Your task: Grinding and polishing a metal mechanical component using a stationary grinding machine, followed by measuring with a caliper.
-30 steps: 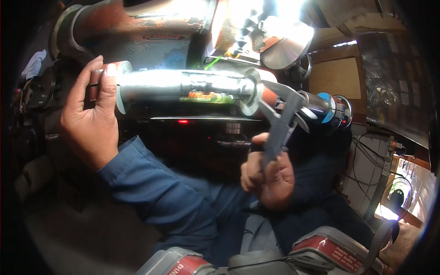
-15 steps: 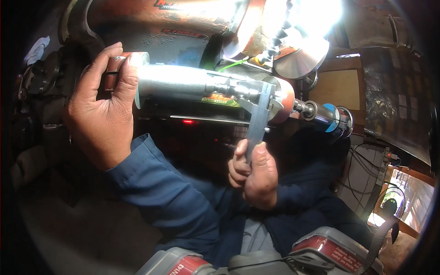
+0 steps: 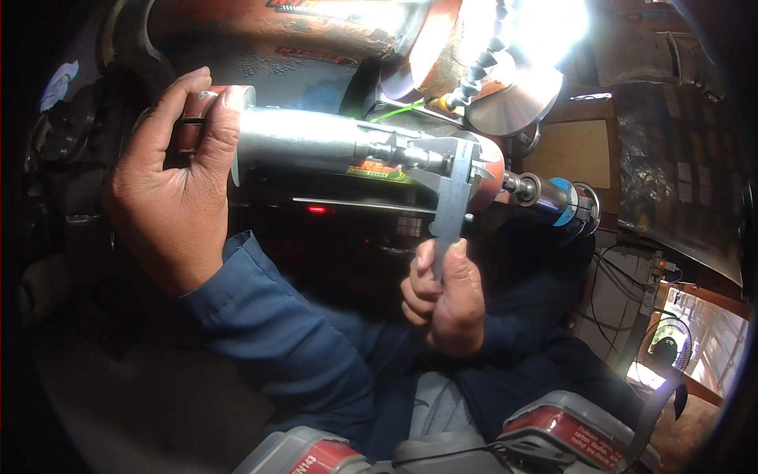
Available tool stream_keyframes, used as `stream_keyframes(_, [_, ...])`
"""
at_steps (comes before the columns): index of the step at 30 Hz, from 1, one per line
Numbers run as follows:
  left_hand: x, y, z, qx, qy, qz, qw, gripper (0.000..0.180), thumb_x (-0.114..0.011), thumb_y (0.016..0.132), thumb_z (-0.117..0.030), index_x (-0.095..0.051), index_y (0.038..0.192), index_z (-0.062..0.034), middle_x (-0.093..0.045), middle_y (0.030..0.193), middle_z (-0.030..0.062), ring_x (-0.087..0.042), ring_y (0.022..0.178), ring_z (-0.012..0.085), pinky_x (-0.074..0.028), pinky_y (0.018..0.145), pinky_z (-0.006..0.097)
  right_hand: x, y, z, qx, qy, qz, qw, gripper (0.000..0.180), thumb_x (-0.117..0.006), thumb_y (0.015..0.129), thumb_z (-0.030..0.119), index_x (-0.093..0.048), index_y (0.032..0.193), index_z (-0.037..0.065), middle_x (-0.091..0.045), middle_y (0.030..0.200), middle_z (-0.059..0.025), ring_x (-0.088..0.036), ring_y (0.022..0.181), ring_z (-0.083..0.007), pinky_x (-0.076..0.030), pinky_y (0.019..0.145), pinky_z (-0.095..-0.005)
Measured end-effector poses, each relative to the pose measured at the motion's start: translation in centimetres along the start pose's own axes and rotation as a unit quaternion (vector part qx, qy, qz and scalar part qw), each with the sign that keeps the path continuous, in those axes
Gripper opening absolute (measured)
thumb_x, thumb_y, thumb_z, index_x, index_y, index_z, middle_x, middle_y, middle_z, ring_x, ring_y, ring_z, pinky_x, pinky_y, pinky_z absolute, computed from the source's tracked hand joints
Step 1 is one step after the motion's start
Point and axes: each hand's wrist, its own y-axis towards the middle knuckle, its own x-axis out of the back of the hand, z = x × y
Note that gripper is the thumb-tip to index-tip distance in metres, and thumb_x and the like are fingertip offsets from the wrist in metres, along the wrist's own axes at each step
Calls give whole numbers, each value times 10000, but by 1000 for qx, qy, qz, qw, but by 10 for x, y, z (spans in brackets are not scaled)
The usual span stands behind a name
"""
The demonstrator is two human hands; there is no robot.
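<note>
Gray calipers had swung left and stood almost straight up by the right end of the silver tube. The right hand was wrapped around them; the left hand pinched the tube's red end.
</note>
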Motion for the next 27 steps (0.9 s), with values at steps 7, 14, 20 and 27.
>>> stream_keyframes(7, [-1, 0, -4, -8, -18, -21, 1000, 243, -766, 808, -148, -715, 1031, -63, -714, 881, 49, -656, 844, 106, -535, 752, 249, 0, -2, 1, -5, 12, -2, 1000, 437, -321, 1020, 462, -476, 927, 64, -291, 596, 51, -260, 454, -39, -233, 409, -211])
stream_keyframes(14, [-2, 2, -6, -28, -11, -28, 999, 242, -788, 775, -101, -713, 994, -30, -721, 857, 67, -671, 814, 112, -557, 728, 252, -1, -3, 10, -14, -20, -7, 1000, 443, -318, 1022, 460, -478, 924, 58, -291, 591, 52, -269, 458, -35, -237, 410, -209])
stream_keyframes(20, [-3, 2, -5, -18, -18, -31, 999, 250, -791, 770, -102, -714, 997, -34, -722, 851, 66, -670, 814, 108, -558, 721, 254, -2, -3, 11, -23, -18, -15, 999, 446, -319, 1022, 460, -482, 931, 55, -292, 591, 53, -271, 459, -34, -235, 413, -207])
stream_keyframes(27, [-3, 4, -6, -25, -28, -34, 999, 254, -799, 761, -100, -716, 992, -34, -720, 843, 66, -666, 804, 104, -557, 707, 248, -2, -1, 1, -2, -11, -23, 1000, 463, -318, 1012, 490, -478, 925, 64, -284, 592, 55, -236, 449, -38, -212, 402, -209])
